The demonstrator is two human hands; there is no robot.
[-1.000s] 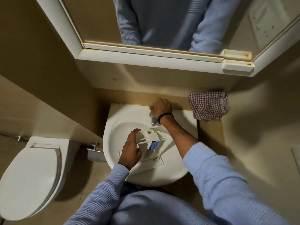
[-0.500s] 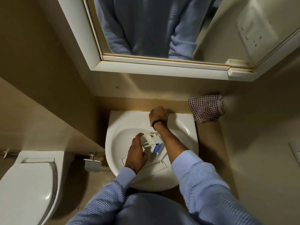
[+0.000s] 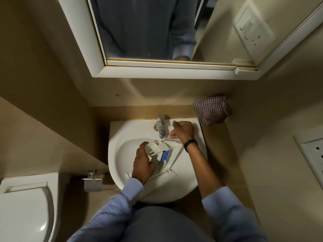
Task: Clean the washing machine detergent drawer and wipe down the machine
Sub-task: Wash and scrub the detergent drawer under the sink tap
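The white detergent drawer (image 3: 161,151) with a blue insert lies inside the white washbasin (image 3: 120,154). My left hand (image 3: 142,163) grips the drawer's left side and holds it in the basin. My right hand (image 3: 182,131), with a black band on the wrist, hovers just right of the chrome tap (image 3: 160,126), fingers loosely curled and holding nothing. A checked cloth (image 3: 212,110) lies bunched on the counter behind the basin at the right.
A mirror cabinet (image 3: 157,70) hangs above the basin. A toilet (image 3: 26,210) stands at the lower left, with a paper holder (image 3: 92,183) on the wall between. Beige walls close in on both sides, and the counter (image 3: 220,154) runs along the right.
My right hand has come off the tap and moved to its right, so the tap now shows. My left hand keeps its hold on the drawer. The camera has tilted.
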